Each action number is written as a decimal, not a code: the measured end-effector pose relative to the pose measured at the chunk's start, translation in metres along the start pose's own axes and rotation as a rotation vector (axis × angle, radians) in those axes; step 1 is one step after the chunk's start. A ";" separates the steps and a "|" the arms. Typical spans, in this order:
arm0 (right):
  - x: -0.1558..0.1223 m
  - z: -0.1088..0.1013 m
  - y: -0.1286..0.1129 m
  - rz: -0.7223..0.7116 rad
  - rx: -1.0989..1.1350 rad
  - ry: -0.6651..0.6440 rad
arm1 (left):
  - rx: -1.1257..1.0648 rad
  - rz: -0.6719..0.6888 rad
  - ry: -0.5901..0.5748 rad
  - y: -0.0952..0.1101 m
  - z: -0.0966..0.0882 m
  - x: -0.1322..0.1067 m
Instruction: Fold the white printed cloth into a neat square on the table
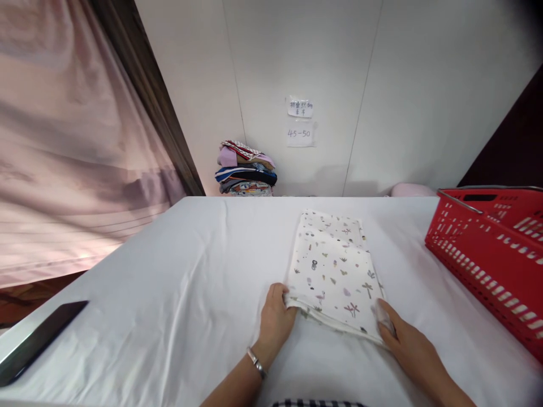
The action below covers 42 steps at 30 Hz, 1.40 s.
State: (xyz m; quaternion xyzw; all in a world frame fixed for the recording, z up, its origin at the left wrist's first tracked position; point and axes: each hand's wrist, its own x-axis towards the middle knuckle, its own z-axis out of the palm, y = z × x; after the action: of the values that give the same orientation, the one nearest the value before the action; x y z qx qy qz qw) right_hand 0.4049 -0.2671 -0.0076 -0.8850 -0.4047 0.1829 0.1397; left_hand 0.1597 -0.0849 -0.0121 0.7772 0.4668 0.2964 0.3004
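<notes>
Two-handed hold on a printed cloth, as I view it remotely; the red basket [483, 249] is my landmark. The white printed cloth [333, 265], folded into a layered rectangle, lies left of the basket on the white table cover [203, 294], its near edge slightly lifted. The left hand [278, 319], on the side of the cloth away from the basket, pinches the near corner between thumb and fingers; its wrist bears a silver bracelet [257, 363]. The right hand [405, 336], nearer the basket, pinches the opposite near corner; its fingers are partly covered by fabric, so I cannot tell their spread. Well to the left of the basket, at the table's edge, I note a flat dark object [40, 342]. Farther back than the basket and to its left stand a stack of folded fabrics [246, 169] and, on the wall [288, 51], two paper notes [300, 134].
</notes>
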 end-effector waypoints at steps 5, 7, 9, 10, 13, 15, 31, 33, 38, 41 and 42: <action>-0.003 0.002 -0.005 0.006 0.013 -0.023 | 0.212 -0.076 -0.107 -0.007 -0.018 0.008; -0.004 0.003 -0.007 -0.001 0.025 -0.019 | 0.273 -0.037 -0.110 -0.010 -0.023 0.009; -0.004 0.003 -0.007 -0.002 0.032 -0.010 | 0.330 -0.034 -0.149 -0.012 -0.024 0.007; -0.004 0.003 -0.007 -0.001 0.032 -0.010 | 0.350 -0.042 -0.174 -0.012 -0.024 0.006; -0.002 0.003 -0.005 0.003 0.025 -0.019 | 0.348 -0.047 -0.204 -0.012 -0.025 0.006; -0.003 0.005 -0.010 -0.009 0.021 -0.038 | 0.304 -0.010 -0.171 -0.012 -0.031 0.013; -0.012 0.045 -0.117 -0.432 0.013 -0.105 | 0.382 0.024 0.084 -0.069 -0.078 0.073; -0.012 0.045 -0.115 -0.429 0.031 -0.100 | 0.382 0.217 0.166 -0.054 -0.065 0.052; 0.001 0.036 -0.103 -0.495 0.307 -0.209 | 0.218 0.671 -0.222 -0.005 -0.029 -0.008; 0.034 0.017 -0.087 -0.427 0.533 -0.059 | 0.167 0.683 -0.349 0.010 -0.019 -0.025; 0.050 0.010 -0.080 -0.348 0.577 0.010 | 0.166 0.675 -0.360 0.011 -0.018 -0.026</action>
State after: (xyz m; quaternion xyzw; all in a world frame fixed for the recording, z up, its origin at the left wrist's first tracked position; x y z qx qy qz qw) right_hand 0.3778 -0.1771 0.0050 -0.7275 -0.4806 0.2592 0.4155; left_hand 0.1423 -0.1089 0.0034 0.9482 0.1470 0.1986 0.1995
